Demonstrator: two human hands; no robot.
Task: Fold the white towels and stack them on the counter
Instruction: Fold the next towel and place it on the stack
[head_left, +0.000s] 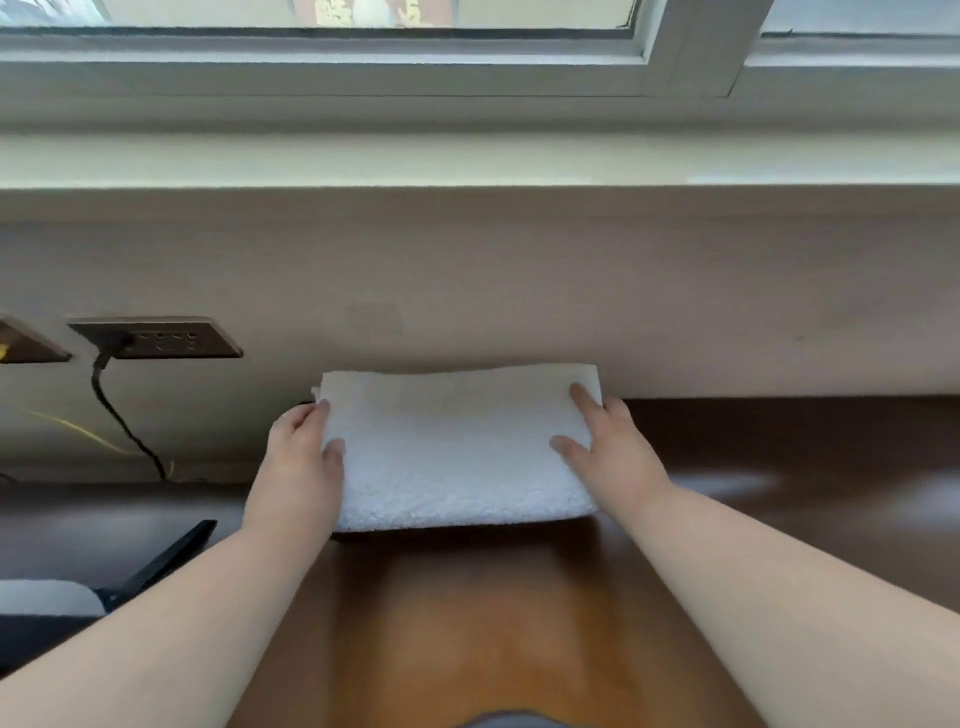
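A folded white towel (457, 447) lies on the brown wooden counter (467, 613), its far edge against the back wall. My left hand (298, 467) grips the towel's left end, thumb on top. My right hand (608, 452) holds the right end, two fingers spread over its top face. The towel's near edge casts a thin shadow on the counter, so I cannot tell whether it rests flat or is lifted slightly. No other towel is in sight.
A dark wall socket (156, 338) with a black cable (119, 421) sits on the wall to the left. A black object (161, 561) and a grey-white one (47, 597) lie at the counter's left. A window sill (467, 161) runs above.
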